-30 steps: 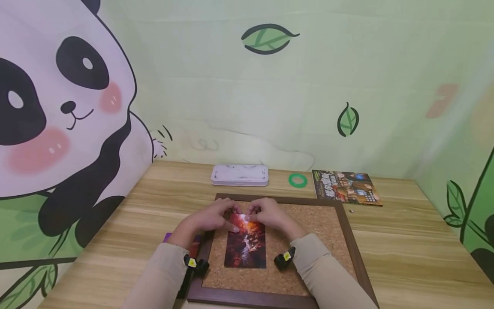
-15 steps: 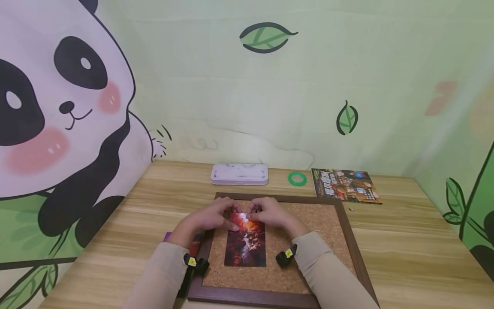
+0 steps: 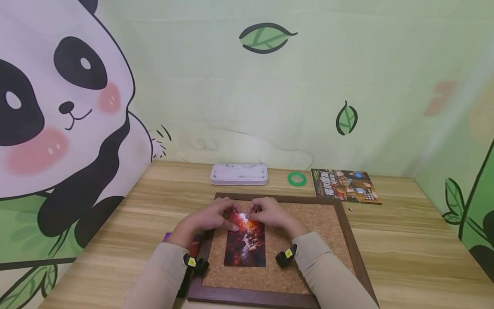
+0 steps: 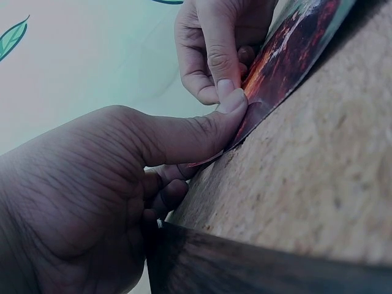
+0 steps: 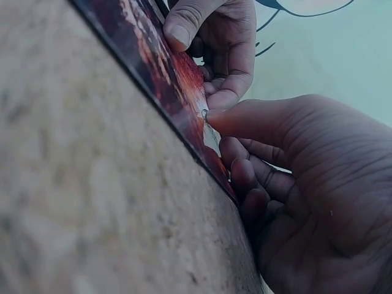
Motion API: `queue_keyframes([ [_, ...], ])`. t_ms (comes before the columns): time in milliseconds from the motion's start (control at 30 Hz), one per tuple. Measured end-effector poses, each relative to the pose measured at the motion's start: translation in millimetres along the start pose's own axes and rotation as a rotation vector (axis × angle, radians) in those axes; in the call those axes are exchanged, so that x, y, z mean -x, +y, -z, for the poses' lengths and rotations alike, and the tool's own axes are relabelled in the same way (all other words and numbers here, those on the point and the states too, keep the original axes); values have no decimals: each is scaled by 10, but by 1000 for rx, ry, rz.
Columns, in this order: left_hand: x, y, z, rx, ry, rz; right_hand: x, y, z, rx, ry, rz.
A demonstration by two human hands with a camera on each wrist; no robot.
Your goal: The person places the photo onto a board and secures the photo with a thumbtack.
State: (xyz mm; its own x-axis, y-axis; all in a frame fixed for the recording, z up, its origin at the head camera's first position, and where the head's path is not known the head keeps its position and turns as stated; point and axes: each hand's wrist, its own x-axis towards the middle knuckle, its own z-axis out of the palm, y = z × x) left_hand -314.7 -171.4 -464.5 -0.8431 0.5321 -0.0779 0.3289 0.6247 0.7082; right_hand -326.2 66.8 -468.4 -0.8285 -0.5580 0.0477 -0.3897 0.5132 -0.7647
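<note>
A glossy red and dark picture card (image 3: 247, 246) lies upright on the left part of a brown-framed corkboard (image 3: 316, 219). My left hand (image 3: 214, 216) holds its upper left edge, the thumb on the printed face and the other fingers curled beyond the edge. At the top middle of the card, my right hand (image 3: 270, 212) has its thumb on a small metal thumbtack (image 5: 205, 114), whose rim shows beside the thumb in the right wrist view. The other right fingers are curled at the card's top edge. The tack's point is hidden.
Behind the board stand a white tin case (image 3: 239, 175), a green tape roll (image 3: 297, 179) and a printed booklet (image 3: 345, 186). A tiny shiny piece (image 3: 350, 209) lies right of the frame. Something purple-edged (image 3: 167, 237) lies under my left forearm.
Both hands stay at the card's top edge. The right thumb has shifted very slightly upward; the card and board keep their places.
</note>
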Motion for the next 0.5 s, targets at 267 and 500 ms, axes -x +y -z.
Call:
queue_keyframes([
  [267, -7, 12, 4, -1, -1, 14, 5, -18, 8, 11, 1, -7],
  [500, -4, 16, 3, -1, -1, 16, 18, -41, 14, 3, 7, -10],
])
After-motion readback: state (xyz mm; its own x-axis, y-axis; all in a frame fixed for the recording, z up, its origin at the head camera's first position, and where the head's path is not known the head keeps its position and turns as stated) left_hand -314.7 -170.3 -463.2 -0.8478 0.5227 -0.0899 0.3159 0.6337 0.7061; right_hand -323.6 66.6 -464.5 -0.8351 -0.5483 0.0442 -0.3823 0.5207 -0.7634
